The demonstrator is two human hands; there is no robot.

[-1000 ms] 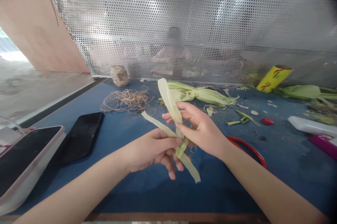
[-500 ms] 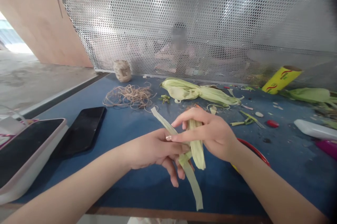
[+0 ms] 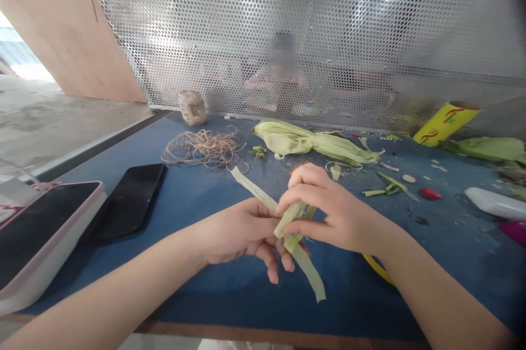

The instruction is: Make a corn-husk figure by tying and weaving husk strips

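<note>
Pale green corn husk strips (image 3: 310, 273) cross between my two hands above the blue table. My left hand (image 3: 250, 229) pinches them between thumb and forefinger, while its lower fingers hang loosely curled. One flat end (image 3: 250, 183) sticks out to the upper left and another hangs to the lower right. My right hand (image 3: 320, 205) is closed on a short folded part of the husk (image 3: 289, 219), pressing it against the strips by the left fingertips. The exact crossing of the strips is partly hidden by the fingers.
A tied husk bundle (image 3: 304, 142) lies behind my hands, beside tangled twine (image 3: 203, 148). Phones (image 3: 129, 199) lie at left. A yellow tube (image 3: 446, 124), green scraps (image 3: 386, 188) and a white-handled tool (image 3: 493, 202) are at right. A perforated metal panel (image 3: 230, 27) stands behind the table.
My right hand has turned and folded the hanging husk piece over toward the left. The left hand keeps its pinch nearly in place, and the lower strip end has swung slightly up and right.
</note>
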